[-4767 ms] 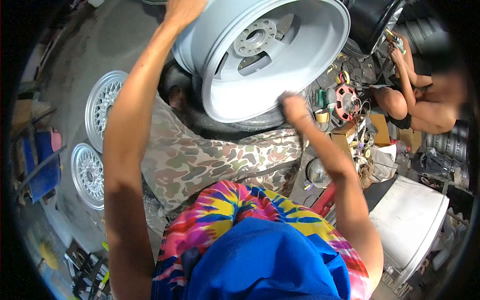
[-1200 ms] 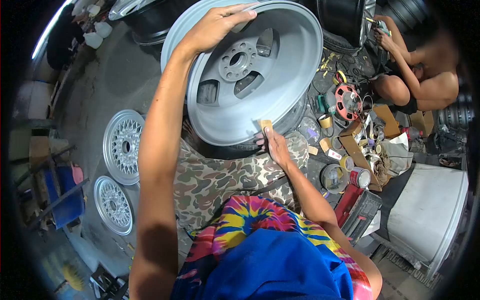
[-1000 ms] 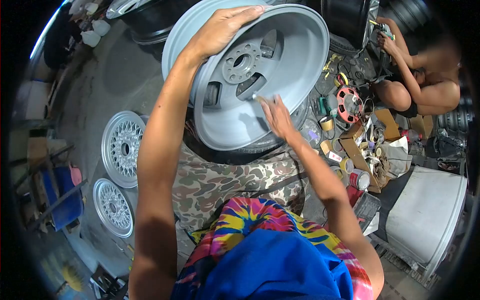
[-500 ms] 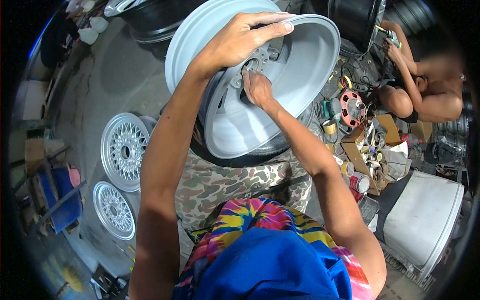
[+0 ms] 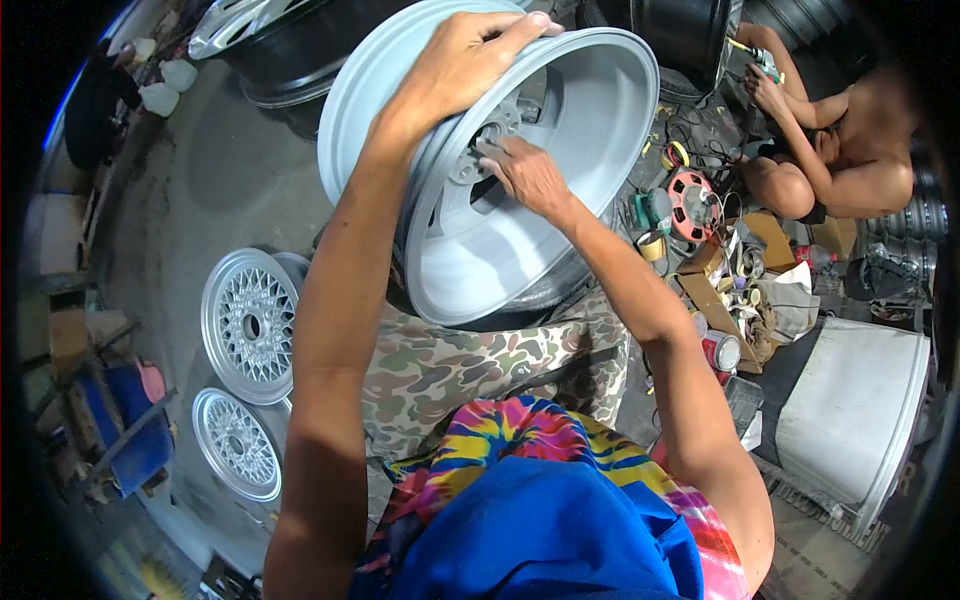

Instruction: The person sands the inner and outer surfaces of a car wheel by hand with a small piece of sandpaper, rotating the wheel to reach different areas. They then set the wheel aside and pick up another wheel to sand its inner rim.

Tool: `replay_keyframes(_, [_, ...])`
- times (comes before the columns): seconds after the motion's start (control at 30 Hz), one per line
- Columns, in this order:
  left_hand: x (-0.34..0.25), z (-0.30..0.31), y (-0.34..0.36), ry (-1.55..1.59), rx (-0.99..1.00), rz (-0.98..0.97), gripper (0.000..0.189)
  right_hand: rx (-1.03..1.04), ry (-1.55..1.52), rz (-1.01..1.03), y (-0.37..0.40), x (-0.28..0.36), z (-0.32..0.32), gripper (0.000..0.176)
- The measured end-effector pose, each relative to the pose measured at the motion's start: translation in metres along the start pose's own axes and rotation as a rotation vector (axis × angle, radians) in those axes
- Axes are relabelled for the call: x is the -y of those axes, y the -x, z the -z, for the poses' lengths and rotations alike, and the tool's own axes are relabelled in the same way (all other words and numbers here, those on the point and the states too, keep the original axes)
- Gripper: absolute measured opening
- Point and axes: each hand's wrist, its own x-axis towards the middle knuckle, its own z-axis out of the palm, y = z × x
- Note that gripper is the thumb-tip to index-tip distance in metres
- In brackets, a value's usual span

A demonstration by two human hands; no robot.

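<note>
Head view looks down on a dusty grey floor (image 5: 250,190) in a messy room, with two round silver mesh wheels (image 5: 273,350) on the left and another person (image 5: 840,190) on the right. A big pale grey metal wheel (image 5: 595,150) tilts over a black rubber tyre (image 5: 550,297). The left hand (image 5: 465,65) is bent around the wheel's top edge, gripping it. The right hand (image 5: 528,178), half curled, is inside the wheel by its middle; I can't tell if it holds anything.

Grey wheel rim (image 5: 595,160) looks metal, smooth, mostly matt. Mesh-faced wheels (image 5: 252,298): silvery metal, shinier from where I stand. Camouflage fabric (image 5: 450,370): matt, creased. Blue cloth (image 5: 540,535): matt. Open box (image 5: 712,308): dull cardboard.
</note>
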Motion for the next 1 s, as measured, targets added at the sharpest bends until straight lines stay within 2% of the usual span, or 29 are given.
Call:
replay_keyframes(0.03, [0.002, 0.005, 0.0, -0.004, 0.002, -0.003, 0.032, -0.005, 0.0, 0.0, -0.007, -0.004, -0.001, 0.033])
replay_keyframes(0.1, [0.023, 0.026, 0.0, -0.465, -0.299, -0.315, 0.04, 0.077, 0.253, -0.049, -0.015, -0.014, -0.005, 0.033])
replay_keyframes(0.13, [0.039, 0.045, 0.001, -0.622, -0.345, -0.257, 0.04, -0.025, 0.256, 0.014, -0.007, -0.021, -0.019, 0.033])
replay_keyframes(0.17, [0.057, 0.065, 0.002, -0.778, -0.391, -0.199, 0.043, -0.03, 0.258, 0.008, -0.003, -0.013, -0.029, 0.033])
replay_keyframes(0.23, [0.089, 0.088, 0.001, -0.825, -0.568, -0.068, 0.05, 0.103, 0.107, -0.466, 0.0, 0.016, -0.055, 0.033])
replay_keyframes(0.27, [0.096, 0.098, 0.003, -0.706, -0.49, 0.101, 0.052, 0.063, 0.054, -0.444, 0.006, 0.001, -0.097, 0.037])
replay_keyframes(0.3, [0.105, 0.106, 0.004, -0.588, -0.402, 0.269, 0.054, 0.059, 0.051, -0.459, -0.002, 0.007, -0.078, 0.037])
replay_keyframes(0.33, [0.113, 0.114, 0.006, -0.53, -0.297, 0.353, 0.064, 0.02, -0.693, -0.83, -0.013, 0.012, -0.056, 0.033])
replay_keyframes(0.37, [0.122, 0.112, 0.008, -0.534, -0.278, 0.345, 0.064, -0.04, -1.464, -1.141, -0.023, 0.019, -0.033, 0.031])
replay_keyframes(0.4, [0.128, 0.107, 0.01, -0.381, -0.285, 0.453, 0.07, -0.094, -1.532, -1.187, -0.017, 0.017, -0.022, 0.036])
replay_keyframes(0.43, [0.134, 0.104, 0.011, -0.225, -0.294, 0.562, 0.076, -0.11, -1.53, -1.191, -0.008, 0.007, -0.015, 0.036])
replay_keyframes(0.47, [0.127, 0.103, 0.01, -0.187, -0.26, 0.601, 0.083, -0.256, -1.487, -1.154, 0.004, -0.005, -0.011, 0.038])
replay_keyframes(0.5, [0.122, 0.103, 0.007, -0.182, -0.26, 0.606, 0.083, -0.39, -1.44, -1.116, 0.011, -0.011, -0.009, 0.04])
replay_keyframes(0.57, [0.114, 0.1, 0.009, -0.203, -0.212, 0.647, 0.084, -0.558, -1.084, -1.143, 0.006, -0.031, -0.013, 0.046])
replay_keyframes(0.6, [0.117, 0.099, 0.009, -0.284, -0.252, 0.611, 0.086, -0.502, -0.709, -1.095, -0.001, -0.044, -0.021, 0.047])
replay_keyframes(0.63, [0.118, 0.098, 0.009, -0.288, -0.243, 0.601, 0.086, -0.516, -0.709, -1.097, -0.006, -0.054, -0.029, 0.047])
replay_keyframes(0.7, [0.122, 0.098, 0.008, -0.292, -0.281, 0.592, 0.086, -0.33, -0.45, -0.995, -0.033, -0.046, -0.027, 0.044])
replay_keyframes(0.77, [0.121, 0.096, 0.005, -0.264, -0.294, 0.605, 0.084, -0.453, -0.302, -0.779, -0.059, -0.028, -0.026, 0.038])
replay_keyframes(0.83, [0.119, 0.093, 0.006, -0.284, -0.354, 0.67, 0.082, -0.268, -0.108, -0.495, -0.067, 0.002, -0.013, 0.039])
replay_keyframes(0.87, [0.126, 0.096, 0.005, -0.247, -0.366, 0.643, 0.081, -0.305, -0.137, -0.453, -0.068, 0.02, -0.001, 0.04])
replay_keyframes(0.9, [0.133, 0.097, 0.005, -0.249, -0.361, 0.64, 0.081, -0.309, -0.136, -0.458, -0.064, 0.016, -0.007, 0.04])
replay_keyframes(0.97, [0.143, 0.102, 0.003, -0.301, -0.414, 0.58, 0.085, -0.486, 0.066, -0.679, -0.061, -0.009, -0.024, 0.038])
replay_keyframes(1.0, [0.143, 0.102, 0.004, -0.298, -0.414, 0.586, 0.085, -0.378, -0.144, -0.833, -0.055, -0.021, -0.023, 0.041])
